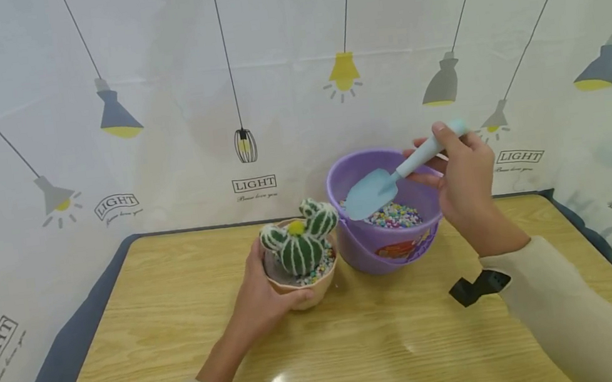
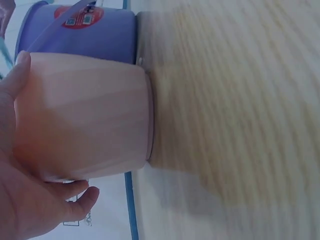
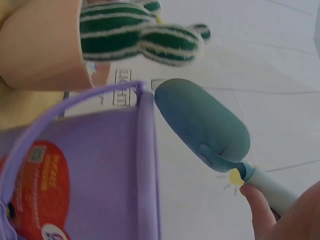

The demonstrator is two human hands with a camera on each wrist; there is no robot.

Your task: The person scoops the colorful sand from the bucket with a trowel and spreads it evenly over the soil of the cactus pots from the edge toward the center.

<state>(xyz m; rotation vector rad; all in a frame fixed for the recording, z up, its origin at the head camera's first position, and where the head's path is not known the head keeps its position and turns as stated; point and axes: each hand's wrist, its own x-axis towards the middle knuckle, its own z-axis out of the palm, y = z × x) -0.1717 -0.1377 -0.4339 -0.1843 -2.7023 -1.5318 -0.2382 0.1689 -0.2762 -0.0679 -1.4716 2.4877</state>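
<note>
Left hand (image 1: 263,290) curved round the cactus pot (image 1: 320,291), right hand (image 1: 467,176) pinching the blue scoop (image 1: 375,190) by its handle over the purple bucket (image 1: 359,248)! Only the head view catches the beads (image 1: 399,215) inside that bucket, while the left wrist view gives us the pot's base, down on the wood just beside it. The table's far edge (image 1: 203,229) runs close behind, and the tabletop (image 1: 358,349) spreads wide toward the person.

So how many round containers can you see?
2: a peach round pot, held by the left hand, and a purple round plastic bucket, just right of it.
</note>
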